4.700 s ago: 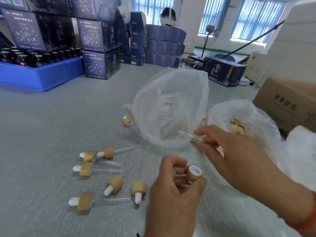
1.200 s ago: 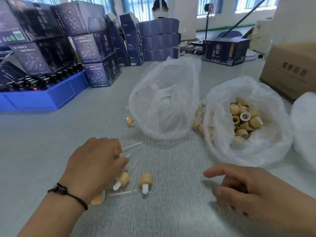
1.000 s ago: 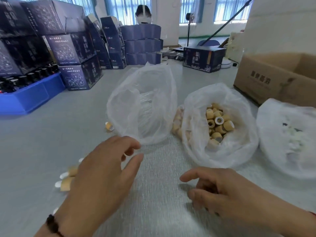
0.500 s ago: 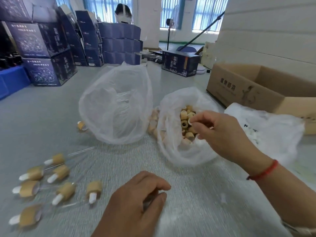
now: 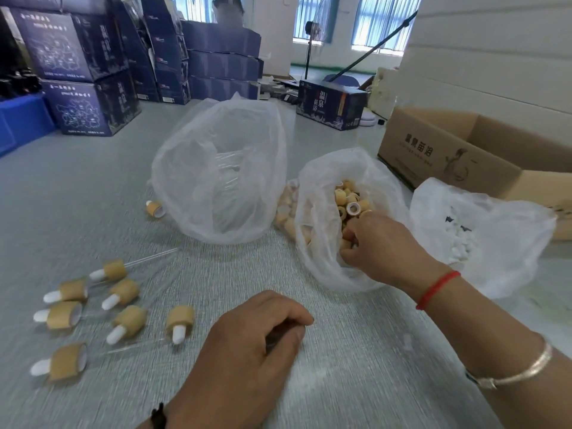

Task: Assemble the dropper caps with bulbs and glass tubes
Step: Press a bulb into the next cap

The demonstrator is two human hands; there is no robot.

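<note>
Seven finished droppers (image 5: 123, 320) are lying at lower left, while the right hand (image 5: 380, 243) is digging with curled fingers in the bag of caps (image 5: 315, 243) at centre right, and the left hand (image 5: 247, 351) is resting loosely closed at bottom centre, so many caps are remaining.

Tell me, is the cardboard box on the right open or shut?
Open: the cardboard box has its top flaps folded outward, showing the inside walls. Contents cannot be seen.

Caps (image 5: 349, 199) in bag (image 5: 322, 267); droppers (image 5: 123, 317) left.
</note>
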